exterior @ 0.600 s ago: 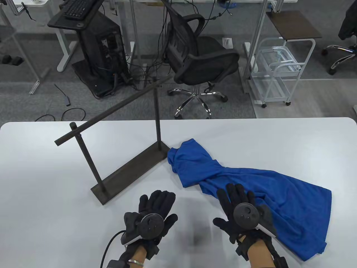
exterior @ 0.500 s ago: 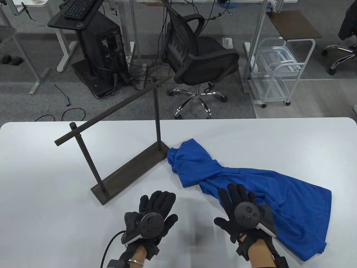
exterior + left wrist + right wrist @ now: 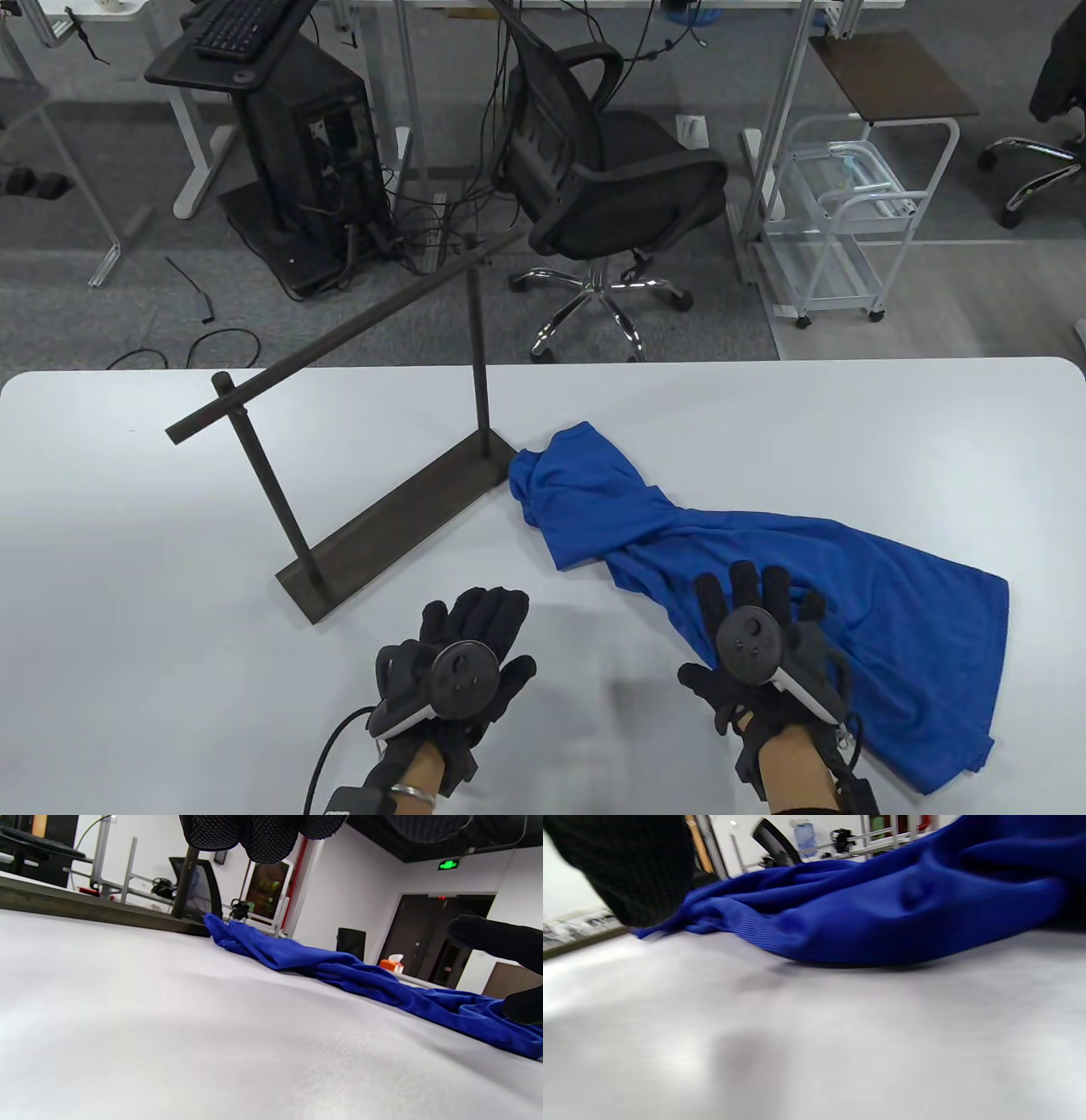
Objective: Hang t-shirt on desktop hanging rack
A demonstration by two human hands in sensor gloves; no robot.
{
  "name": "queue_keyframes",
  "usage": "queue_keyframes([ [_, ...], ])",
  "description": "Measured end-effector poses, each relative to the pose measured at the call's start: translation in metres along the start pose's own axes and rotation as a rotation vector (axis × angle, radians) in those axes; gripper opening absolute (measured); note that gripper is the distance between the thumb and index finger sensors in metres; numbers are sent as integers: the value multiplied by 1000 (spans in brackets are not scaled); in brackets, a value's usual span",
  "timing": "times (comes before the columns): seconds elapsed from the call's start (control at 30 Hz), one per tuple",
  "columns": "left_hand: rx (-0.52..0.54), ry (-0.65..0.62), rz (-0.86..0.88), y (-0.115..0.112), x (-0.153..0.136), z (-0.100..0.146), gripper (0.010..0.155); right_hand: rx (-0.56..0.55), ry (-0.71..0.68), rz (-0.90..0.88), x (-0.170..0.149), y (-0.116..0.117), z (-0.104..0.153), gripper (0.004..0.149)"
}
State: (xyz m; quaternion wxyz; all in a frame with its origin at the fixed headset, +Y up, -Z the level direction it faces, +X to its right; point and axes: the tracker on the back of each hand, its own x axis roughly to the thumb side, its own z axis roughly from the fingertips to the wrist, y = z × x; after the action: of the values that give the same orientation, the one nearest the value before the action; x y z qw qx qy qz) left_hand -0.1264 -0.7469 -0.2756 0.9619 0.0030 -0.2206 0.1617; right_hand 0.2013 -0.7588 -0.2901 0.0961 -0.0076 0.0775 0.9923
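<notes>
With the t-shirt (image 3: 764,552) unhung, the right hand (image 3: 755,654) lay spread-fingered on it, left hand (image 3: 458,654) empty; gripping should come next.

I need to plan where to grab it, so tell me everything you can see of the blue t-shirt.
The blue t-shirt is a knit-looking fabric, lying crumpled and partly twisted on the white table, none of it on the rack yet. Its narrow bunched end sits at the corner of the rack base; the wide end fans out toward the near right edge. The right hand is over its near edge; whether it grips the cloth cannot be told.
</notes>
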Motion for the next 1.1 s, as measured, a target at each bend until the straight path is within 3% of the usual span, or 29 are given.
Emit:
queue_keyframes([
  [0.17, -27, 32, -27, 1, -8, 0, 76, 47, 198, 155, -16, 1, -6, 103],
  [0.47, 6, 90, -71, 10, -18, 6, 76, 194, 416, 90, -45, -3, -44, 108],
  [0.8, -1, 123, -77, 10, -24, 9, 76, 454, 520, 29, -48, -9, -96, 116],
  [0.87, -1, 132, -69, 10, -25, 10, 77, 574, 563, 58, -49, -8, -105, 121],
  [1.1, -20, 153, -96, 8, -26, 11, 77, 728, 525, -69, -53, 12, -130, 122],
])
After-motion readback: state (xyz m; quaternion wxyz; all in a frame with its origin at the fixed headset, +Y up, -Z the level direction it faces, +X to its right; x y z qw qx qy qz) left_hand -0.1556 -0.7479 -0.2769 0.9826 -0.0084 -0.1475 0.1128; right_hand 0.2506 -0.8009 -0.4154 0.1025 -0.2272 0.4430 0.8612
